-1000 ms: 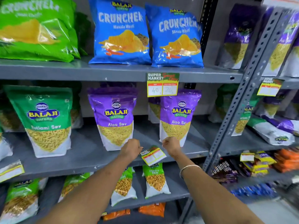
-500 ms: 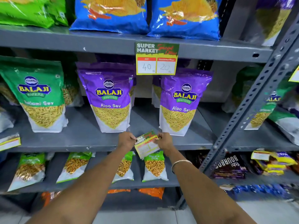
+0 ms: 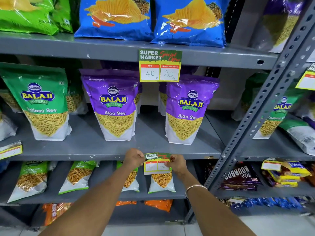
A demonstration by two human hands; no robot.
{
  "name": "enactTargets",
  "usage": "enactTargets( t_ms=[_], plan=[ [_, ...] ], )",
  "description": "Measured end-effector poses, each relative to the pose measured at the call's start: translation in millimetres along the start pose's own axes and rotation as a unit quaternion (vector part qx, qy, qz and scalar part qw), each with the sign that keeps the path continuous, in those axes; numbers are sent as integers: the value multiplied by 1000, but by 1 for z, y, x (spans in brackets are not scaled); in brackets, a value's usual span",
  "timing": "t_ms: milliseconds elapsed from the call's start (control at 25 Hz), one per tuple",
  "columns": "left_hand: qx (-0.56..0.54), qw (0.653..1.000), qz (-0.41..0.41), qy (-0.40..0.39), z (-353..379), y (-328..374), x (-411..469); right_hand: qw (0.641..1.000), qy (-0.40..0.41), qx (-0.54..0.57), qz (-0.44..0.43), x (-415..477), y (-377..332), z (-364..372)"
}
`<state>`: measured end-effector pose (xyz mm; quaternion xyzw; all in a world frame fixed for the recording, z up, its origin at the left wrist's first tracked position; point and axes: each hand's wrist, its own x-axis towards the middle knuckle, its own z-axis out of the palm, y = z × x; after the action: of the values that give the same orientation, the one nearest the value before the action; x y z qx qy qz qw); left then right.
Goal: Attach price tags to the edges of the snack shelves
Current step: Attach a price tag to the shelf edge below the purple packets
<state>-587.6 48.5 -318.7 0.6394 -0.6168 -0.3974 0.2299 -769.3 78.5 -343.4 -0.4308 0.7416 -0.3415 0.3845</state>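
A yellow-and-green price tag [image 3: 157, 163] lies flat and level against the front edge of the middle grey shelf [image 3: 102, 156], below two purple Aloo Sev bags [image 3: 115, 108]. My left hand [image 3: 134, 158] pinches its left side and my right hand [image 3: 177, 163] pinches its right side. A second price tag [image 3: 159, 65], marked 40 and 20, hangs on the edge of the shelf above [image 3: 68, 50].
A slotted grey upright [image 3: 255, 120] stands at the right, with more tagged shelves beyond it. Green Ratlami Sev bags [image 3: 40, 103] stand at the left, and another tag [image 3: 10, 149] sits on the far-left shelf edge. Small snack packs [image 3: 76, 176] fill the lower shelf.
The tag was tilted and held loosely between my hands; now it is turned level and pressed onto the shelf edge. The camera has moved closer and lower.
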Motion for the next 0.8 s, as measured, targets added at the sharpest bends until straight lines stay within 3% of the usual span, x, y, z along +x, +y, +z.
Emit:
enactTargets(
  t_ms=[280,600,800],
  plan=[
    [140,988,-54,-41,-6,-26,-18,998,-16,-52,38,-11,8,-7],
    [-95,993,-64,-6,10,-2,-13,999,-18,-3,34,-12,1,2],
    [-66,995,-42,66,23,-2,-9,999,47,24,9,-15,-6,0]
  ],
)
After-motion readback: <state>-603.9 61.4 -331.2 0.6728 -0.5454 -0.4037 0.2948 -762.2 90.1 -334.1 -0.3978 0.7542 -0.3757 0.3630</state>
